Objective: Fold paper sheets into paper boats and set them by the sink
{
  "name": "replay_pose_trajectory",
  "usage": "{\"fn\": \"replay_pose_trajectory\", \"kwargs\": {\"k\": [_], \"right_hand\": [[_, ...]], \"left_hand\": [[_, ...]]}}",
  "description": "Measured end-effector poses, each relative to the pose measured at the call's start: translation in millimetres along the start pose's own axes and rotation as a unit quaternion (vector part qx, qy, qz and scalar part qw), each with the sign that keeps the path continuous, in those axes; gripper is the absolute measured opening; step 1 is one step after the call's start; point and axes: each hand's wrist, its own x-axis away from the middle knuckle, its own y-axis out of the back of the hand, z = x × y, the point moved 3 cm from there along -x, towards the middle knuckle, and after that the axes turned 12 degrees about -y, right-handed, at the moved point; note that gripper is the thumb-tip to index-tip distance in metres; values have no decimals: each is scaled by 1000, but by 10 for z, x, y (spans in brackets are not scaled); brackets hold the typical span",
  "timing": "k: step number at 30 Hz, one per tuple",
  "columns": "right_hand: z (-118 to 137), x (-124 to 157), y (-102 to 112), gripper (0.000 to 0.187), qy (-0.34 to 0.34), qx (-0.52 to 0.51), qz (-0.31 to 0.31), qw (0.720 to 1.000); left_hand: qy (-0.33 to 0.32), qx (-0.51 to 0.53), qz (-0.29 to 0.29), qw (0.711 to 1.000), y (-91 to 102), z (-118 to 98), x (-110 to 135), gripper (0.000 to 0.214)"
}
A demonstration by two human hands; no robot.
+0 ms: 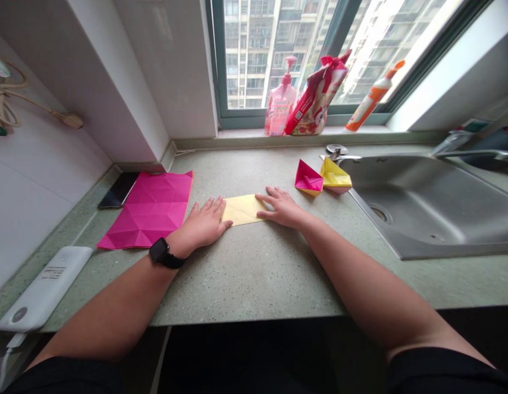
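A pale yellow sheet of paper (243,209), folded to a flat rectangle with a slanting crease, lies on the counter in front of me. My left hand (206,221) rests flat with its fingers spread, covering the paper's left end. On the right end, my right hand (280,207) presses with outstretched fingers. Both hands touch the paper without gripping it. Left of them lies a creased magenta sheet of paper (155,208), opened out. Two folded paper boats stand beyond my right hand: a magenta one (309,179) and a yellow one (334,178).
A steel sink (434,202) is set in the counter (245,279) at right. A phone (118,190) and a white power bank (46,287) lie at left. On the windowsill stand a pink pump bottle (280,104), a red bag (317,98) and an orange-and-white bottle (371,101).
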Motion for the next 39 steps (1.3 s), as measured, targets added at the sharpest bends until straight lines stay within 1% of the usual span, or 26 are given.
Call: {"fn": "replay_pose_trajectory", "kwargs": {"k": [4, 11, 17, 20, 26, 28, 30, 33, 36, 39], "right_hand": [[-6, 8, 16, 79, 8, 1, 0, 1000], [22, 28, 12, 81, 4, 1, -7, 1000], [107, 46, -20, 93, -21, 4, -20, 1000], [48, 35, -4, 95, -21, 3, -8, 1000], [-178, 19, 69, 98, -25, 11, 22, 999], [-212, 23, 84, 97, -19, 6, 16, 1000], [-221, 31, 100, 94, -11, -12, -3, 1000], [-196, 44, 113, 83, 14, -44, -43, 998], [-163, 44, 79, 67, 31, -32, -65, 997], [-162, 23, 20, 62, 23, -5, -60, 998]], "left_hand": [[3, 8, 7, 1000, 22, 51, 1, 76], [22, 19, 25, 999, 60, 121, 6, 91], [18, 18, 9, 1000, 31, 178, -11, 97], [28, 20, 19, 999, 41, 180, -11, 100], [57, 23, 46, 997, 89, 139, -5, 107], [64, 26, 48, 996, 100, 126, -3, 107], [67, 31, 45, 996, 107, 116, -2, 105], [66, 38, 35, 996, 108, 114, -1, 102], [59, 45, 7, 997, 108, 134, -3, 103], [43, 47, -43, 997, 113, 167, -15, 97]]}}
